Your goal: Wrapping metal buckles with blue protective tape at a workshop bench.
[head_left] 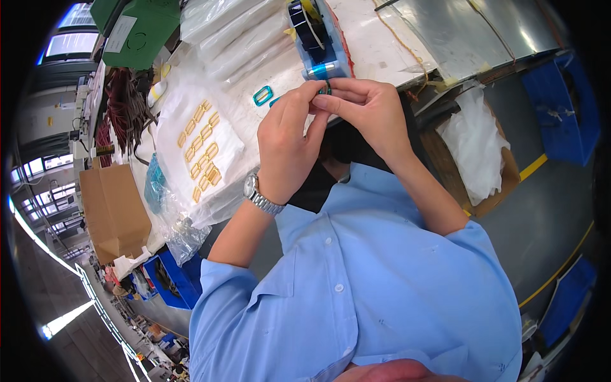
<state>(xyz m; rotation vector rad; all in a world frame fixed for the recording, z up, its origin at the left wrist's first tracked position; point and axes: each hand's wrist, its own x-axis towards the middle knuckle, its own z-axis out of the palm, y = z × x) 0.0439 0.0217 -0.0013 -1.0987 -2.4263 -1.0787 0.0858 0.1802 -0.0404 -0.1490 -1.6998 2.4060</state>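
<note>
Both hands meet in front of a light-blue tape dispenser (342, 48) with a dark roll. My left hand (287, 137) is closed, thumb and fingers pinching, and a metal watch is on its wrist. My right hand (375, 118) pinches from the other side. Between the fingertips shows a bit of a small green-teal buckle (327, 86), mostly hidden by the fingers. On the white table left of my left hand lies a teal oval buckle (256, 99). A second teal piece (273, 102) peeks out beside the left knuckles.
Several gold buckles (208, 134) lie in rows on a white plastic sheet (172, 121) at left. A green box (143, 32) stands far left, near a brown cardboard box (114, 210). At right are a carton with white plastic (474, 146) and a blue bin (563, 114).
</note>
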